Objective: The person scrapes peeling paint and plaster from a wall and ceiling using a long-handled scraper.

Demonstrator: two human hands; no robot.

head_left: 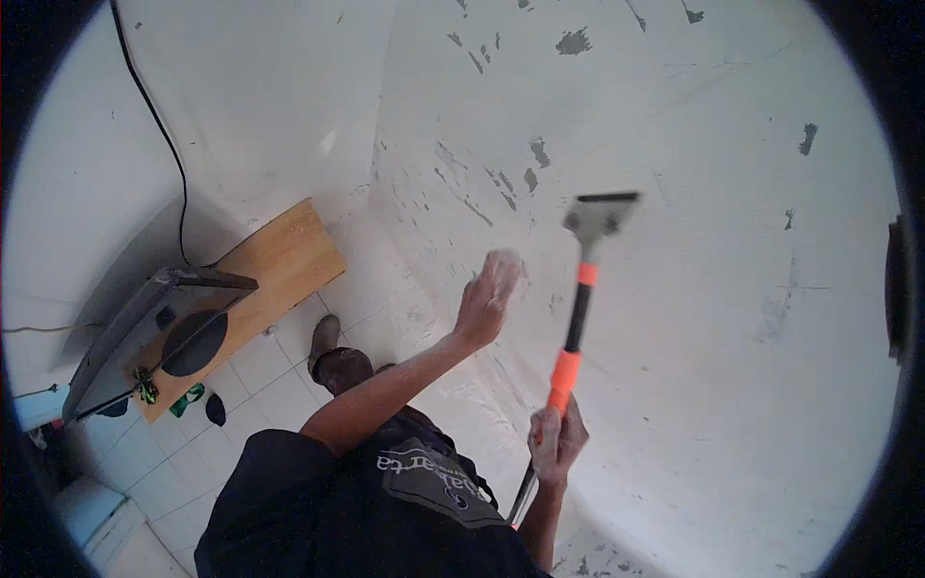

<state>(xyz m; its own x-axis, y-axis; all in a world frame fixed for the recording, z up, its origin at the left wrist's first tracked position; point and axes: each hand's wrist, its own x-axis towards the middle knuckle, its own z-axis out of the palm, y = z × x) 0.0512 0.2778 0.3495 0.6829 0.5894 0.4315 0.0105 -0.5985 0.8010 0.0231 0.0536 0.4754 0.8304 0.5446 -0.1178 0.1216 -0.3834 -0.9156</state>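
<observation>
A long-handled scraper (576, 318) with a black and orange shaft and a grey metal head stands out in front of the white wall (713, 337). My right hand (559, 441) is closed round its lower orange section, and the shaft carries on below the fist toward my body. The scraper head (601, 216) points up and away from me; whether its blade touches the wall I cannot tell. My left hand (489, 297), whitened with dust, is raised near the wall with its fingers stretched out and holds nothing. Its fingertips are slightly blurred. Grey patches (574, 41) show where the white coat is gone.
At the left, a flat screen (145, 328) stands on a wooden board (284, 252). A black cable (154, 116) hangs down the wall behind it. White dust lies along the wall's foot on the tiled floor (252, 371). A dark object (898, 289) sits at the far right.
</observation>
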